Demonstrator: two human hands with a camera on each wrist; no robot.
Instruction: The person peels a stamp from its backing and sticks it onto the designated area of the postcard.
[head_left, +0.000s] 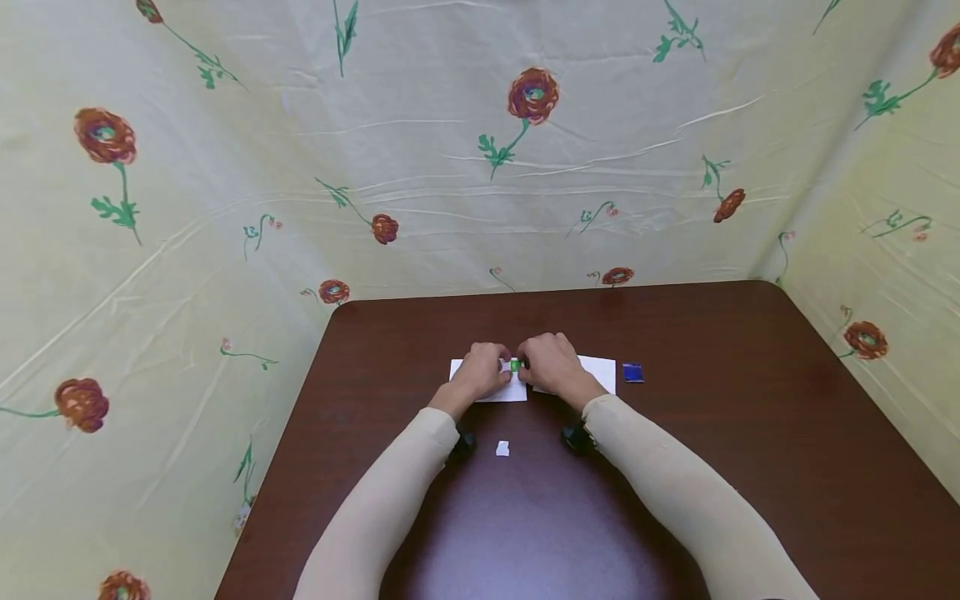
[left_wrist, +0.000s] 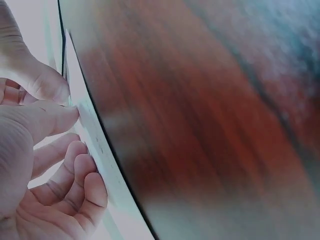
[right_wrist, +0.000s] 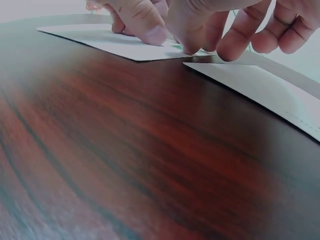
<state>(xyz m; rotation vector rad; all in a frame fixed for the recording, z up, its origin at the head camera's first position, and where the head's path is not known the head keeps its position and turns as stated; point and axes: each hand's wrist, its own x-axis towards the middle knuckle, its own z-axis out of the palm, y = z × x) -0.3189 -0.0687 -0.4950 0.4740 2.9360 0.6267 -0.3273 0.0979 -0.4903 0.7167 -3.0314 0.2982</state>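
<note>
A small bright green piece (head_left: 515,365) lies between my two hands, over the right part of a white card (head_left: 504,393). My left hand (head_left: 483,369) has its thumb and forefinger at the green piece's left side, its other fingers curled close over the card. From the right, my right hand (head_left: 551,364) pinches at the same piece with thumb and forefinger. In the right wrist view, a bit of green (right_wrist: 177,46) shows between the left thumb (right_wrist: 156,36) and the right fingertips. A second white card (head_left: 600,371) lies partly under my right hand.
Right of the cards is a small dark blue square (head_left: 633,372). A white scrap (head_left: 502,448) sits nearer to me, between the forearms. The brown table (head_left: 720,333) ends at a flower-printed curtain (head_left: 450,167) behind and at the sides.
</note>
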